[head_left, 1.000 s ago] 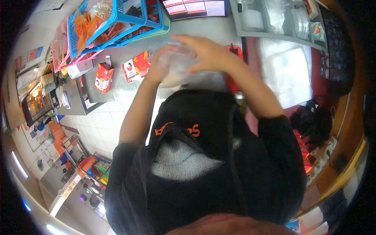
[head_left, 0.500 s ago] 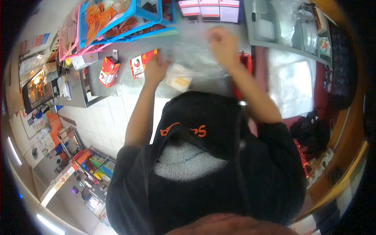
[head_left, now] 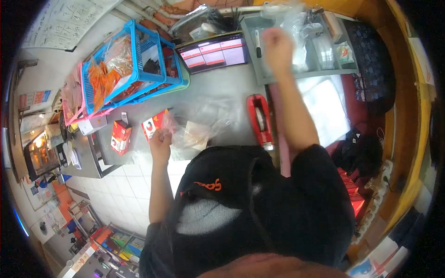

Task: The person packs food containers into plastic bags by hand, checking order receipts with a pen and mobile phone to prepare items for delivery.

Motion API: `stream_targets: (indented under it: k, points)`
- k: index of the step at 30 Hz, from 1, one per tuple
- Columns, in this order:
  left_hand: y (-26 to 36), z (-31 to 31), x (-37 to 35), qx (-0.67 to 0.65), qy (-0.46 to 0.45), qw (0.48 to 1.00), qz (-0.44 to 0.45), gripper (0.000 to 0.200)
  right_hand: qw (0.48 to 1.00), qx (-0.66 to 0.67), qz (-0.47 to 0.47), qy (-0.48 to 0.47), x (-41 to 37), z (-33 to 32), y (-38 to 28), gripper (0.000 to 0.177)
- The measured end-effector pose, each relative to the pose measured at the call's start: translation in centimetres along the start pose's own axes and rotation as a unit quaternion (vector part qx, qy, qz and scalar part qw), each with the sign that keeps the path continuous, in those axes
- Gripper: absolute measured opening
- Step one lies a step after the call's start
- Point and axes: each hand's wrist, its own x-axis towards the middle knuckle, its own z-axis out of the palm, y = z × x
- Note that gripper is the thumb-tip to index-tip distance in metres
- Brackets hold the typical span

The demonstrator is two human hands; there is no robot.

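Note:
My left hand [head_left: 161, 140] is closed at the near edge of the metal counter, pinching the edge of a clear plastic bag [head_left: 215, 116] that spreads to the right. Just behind its fingers lies a red and white box [head_left: 150, 126]. A pale card or packet [head_left: 195, 132] shows partly through the plastic. Over the grey divided tray [head_left: 253, 55] my right hand [head_left: 278, 45] is raised, its fingers curled but smeared by motion. Whether it holds anything cannot be made out. Clear plastic packaging [head_left: 300, 41] lies in the tray beside it.
A red tape dispenser [head_left: 259, 121] stands right of the bag. Another red box [head_left: 121, 137] is at left. Blue baskets [head_left: 134, 69] with packed food stand at the back left, near a screen [head_left: 213, 54]. White plastic sheets [head_left: 327, 111] lie at right.
My right hand has moved right, from above the counter to over the grey tray. My left hand stays by the red and white box. The view has shifted, showing more of the back wall.

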Motion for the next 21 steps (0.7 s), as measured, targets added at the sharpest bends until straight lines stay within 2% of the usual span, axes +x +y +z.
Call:
stream_targets:
  k: [1, 3, 4, 6, 7, 9, 10, 12, 14, 15, 16, 18, 21]
  points:
    - [-0.3, 0.2, -0.3, -0.010, -0.001, 1.000, -0.014, 0.010, 0.977, -0.123, -0.075, 0.157, 2.2, -1.4, 1.1, 0.018]
    - [-0.7, 0.9, -0.8, -0.067, -0.002, 0.997, -0.031, 0.009, 0.916, -0.325, -0.103, 0.213, 4.7, -2.2, 4.5, 0.022]
    - [-0.8, 1.1, -0.9, -0.050, -0.005, 0.998, -0.028, 0.012, 0.918, -0.319, -0.106, 0.212, 5.6, -2.3, 6.2, 0.022]
    - [-1.0, 1.3, -1.4, -0.035, -0.001, 0.999, -0.029, 0.015, 0.913, -0.400, -0.075, -0.001, 6.7, -2.6, 9.0, 0.026]
    - [-1.0, 1.5, -1.4, -0.030, -0.010, 0.999, -0.025, 0.015, 0.914, -0.397, -0.080, -0.004, 7.1, -3.0, 8.8, 0.026]
    - [-1.4, 1.7, -1.4, -0.030, -0.014, 0.999, -0.024, 0.015, 0.941, -0.338, -0.002, 0.013, 7.5, -4.3, 8.4, 0.027]
    - [-1.7, 1.7, -1.5, -0.039, -0.019, 0.999, -0.029, 0.016, 0.942, -0.336, -0.008, 0.009, 7.7, -5.0, 8.4, 0.027]
    - [-2.2, 1.8, -1.6, -0.052, -0.016, 0.998, -0.040, 0.017, 0.951, -0.293, -0.097, 0.028, 8.1, -6.5, 9.0, 0.023]
    - [-2.5, 1.9, -1.7, -0.004, -0.030, 0.999, -0.009, 0.013, 0.968, -0.214, -0.126, 0.022, 8.8, -8.0, 10.3, 0.019]
    - [-2.5, 1.9, -1.7, -0.010, -0.022, 1.000, -0.018, 0.013, 0.963, -0.234, -0.133, 0.016, 8.8, -9.4, 9.1, 0.017]
    - [-2.1, 2.0, -1.8, 0.002, -0.024, 1.000, -0.018, 0.017, 0.976, -0.184, -0.114, 0.034, 9.0, -10.4, 8.5, 0.017]
    - [-1.7, 2.2, -1.8, 0.023, -0.026, 0.999, -0.013, 0.022, 0.954, -0.286, 0.013, 0.090, 8.6, -11.6, 4.3, 0.015]
    - [-0.7, 2.5, -2.0, 0.023, -0.027, 0.999, -0.018, 0.022, 0.968, -0.216, -0.002, 0.126, 9.1, -13.6, 4.0, 0.015]
